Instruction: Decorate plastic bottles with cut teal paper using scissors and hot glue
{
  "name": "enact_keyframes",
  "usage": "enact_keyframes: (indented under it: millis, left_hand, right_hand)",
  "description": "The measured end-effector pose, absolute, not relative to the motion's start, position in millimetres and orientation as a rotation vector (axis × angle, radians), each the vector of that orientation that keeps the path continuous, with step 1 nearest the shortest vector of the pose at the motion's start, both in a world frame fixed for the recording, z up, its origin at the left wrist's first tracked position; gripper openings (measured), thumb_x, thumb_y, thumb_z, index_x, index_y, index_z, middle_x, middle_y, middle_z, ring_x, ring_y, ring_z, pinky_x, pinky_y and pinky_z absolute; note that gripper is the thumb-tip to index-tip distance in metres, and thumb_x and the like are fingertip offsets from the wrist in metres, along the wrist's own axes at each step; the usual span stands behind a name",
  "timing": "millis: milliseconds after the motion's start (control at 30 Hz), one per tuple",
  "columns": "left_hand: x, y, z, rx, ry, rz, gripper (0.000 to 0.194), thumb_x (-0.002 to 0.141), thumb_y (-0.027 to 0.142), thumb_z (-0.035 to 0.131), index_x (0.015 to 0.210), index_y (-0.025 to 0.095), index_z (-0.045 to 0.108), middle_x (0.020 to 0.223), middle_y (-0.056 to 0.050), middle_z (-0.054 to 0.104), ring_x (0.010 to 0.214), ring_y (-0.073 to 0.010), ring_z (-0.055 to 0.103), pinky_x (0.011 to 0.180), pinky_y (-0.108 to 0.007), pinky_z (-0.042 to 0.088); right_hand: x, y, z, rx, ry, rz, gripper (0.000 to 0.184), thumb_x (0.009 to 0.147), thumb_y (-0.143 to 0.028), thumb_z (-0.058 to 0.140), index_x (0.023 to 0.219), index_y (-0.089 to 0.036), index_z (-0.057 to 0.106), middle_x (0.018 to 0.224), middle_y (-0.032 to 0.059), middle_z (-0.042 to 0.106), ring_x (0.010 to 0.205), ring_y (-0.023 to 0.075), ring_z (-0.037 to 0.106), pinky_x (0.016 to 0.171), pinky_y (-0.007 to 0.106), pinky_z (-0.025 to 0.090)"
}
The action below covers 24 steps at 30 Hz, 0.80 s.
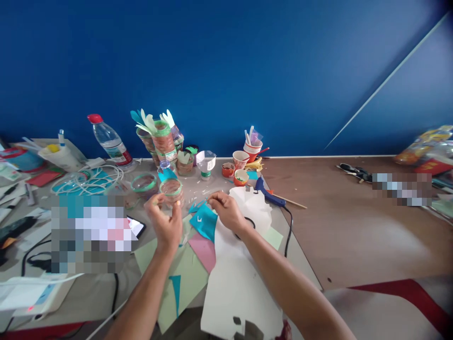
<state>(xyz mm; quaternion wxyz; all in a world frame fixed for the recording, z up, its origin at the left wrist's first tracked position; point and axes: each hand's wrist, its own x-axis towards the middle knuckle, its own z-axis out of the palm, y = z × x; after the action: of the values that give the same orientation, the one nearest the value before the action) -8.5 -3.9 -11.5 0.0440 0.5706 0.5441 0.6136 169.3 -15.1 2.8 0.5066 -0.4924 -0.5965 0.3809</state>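
My left hand (165, 223) is closed around a small clear cup (171, 190), cut from a plastic bottle, with a green rim and brownish bands. A blue paper leaf (165, 175) stands up at its rim. To the right, my right hand (226, 211) is pinched, fingertips together; whatever lies between them is too small to make out. Just below those fingertips is a blue paper sheet (204, 221) with cut scraps beside it. A blue glue gun (268, 193) lies beyond my right hand, beside white paper (240, 283).
Decorated cups with paper leaves (163, 140) stand by the blue wall, near a red-capped bottle (110, 141). Paper cups (240, 159) stand at the back. A coiled white cable (88, 181) and a phone (136, 227) lie left. The glue gun's black cord (291, 222) trails right.
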Motion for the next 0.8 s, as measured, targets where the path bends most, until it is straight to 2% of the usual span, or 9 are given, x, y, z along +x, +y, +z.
enact_keyframes:
  millis: [133,300,467,667,800]
  left_hand:
    - [-10.4,6.0,-24.4,1.543,1.777,1.756,0.054,0.072,0.034,0.067,0.118,0.014,0.046,0.118,-0.015,0.049,0.111,-0.0276,0.049,0.095,-0.044,0.04]
    - [-11.3,15.8,-37.5,1.406,1.726,1.692,0.062,0.072,0.033,0.068,0.125,0.017,0.041,0.124,-0.014,0.049,0.117,-0.0266,0.049,0.101,-0.043,0.038]
    - [-11.2,23.7,-37.8,1.418,1.731,1.624,0.07,0.067,0.03,0.071,0.128,0.016,0.04,0.129,-0.016,0.048,0.122,-0.03,0.046,0.104,-0.046,0.034]
    - [-10.2,21.7,-26.8,1.466,1.866,1.554,0.068,0.061,0.032,0.075,0.121,0.017,0.048,0.114,-0.011,0.051,0.116,-0.0317,0.046,0.101,-0.049,0.035]
    - [-9.0,13.9,-14.9,1.375,1.676,1.566,0.057,0.06,0.032,0.077,0.111,0.018,0.053,0.115,-0.01,0.05,0.12,-0.03,0.044,0.101,-0.046,0.036]
  right_hand:
    - [167.3,-16.2,0.4,-1.196,-1.48,0.865,0.016,0.082,-0.026,0.049,0.077,-0.019,0.062,0.074,0.0005,0.061,0.069,0.014,0.054,0.064,0.025,0.043]
    - [168.2,-14.1,-4.3,-1.202,-1.506,0.836,0.016,0.082,-0.024,0.049,0.078,-0.019,0.063,0.077,0.0012,0.063,0.071,0.0144,0.056,0.065,0.025,0.043]
    - [169.9,-11.7,-6.1,-1.226,-1.515,0.826,0.016,0.082,-0.024,0.049,0.079,-0.019,0.064,0.077,0.0014,0.064,0.071,0.0142,0.056,0.066,0.026,0.043]
    - [170.8,-10.5,-8.8,-1.225,-1.518,0.811,0.016,0.082,-0.024,0.049,0.079,-0.019,0.064,0.078,0.0015,0.065,0.074,0.0153,0.058,0.069,0.027,0.045]
    - [170.2,-10.8,-8.0,-1.212,-1.48,0.838,0.015,0.081,-0.026,0.05,0.079,-0.019,0.063,0.077,0.0013,0.064,0.072,0.0148,0.057,0.066,0.027,0.044]
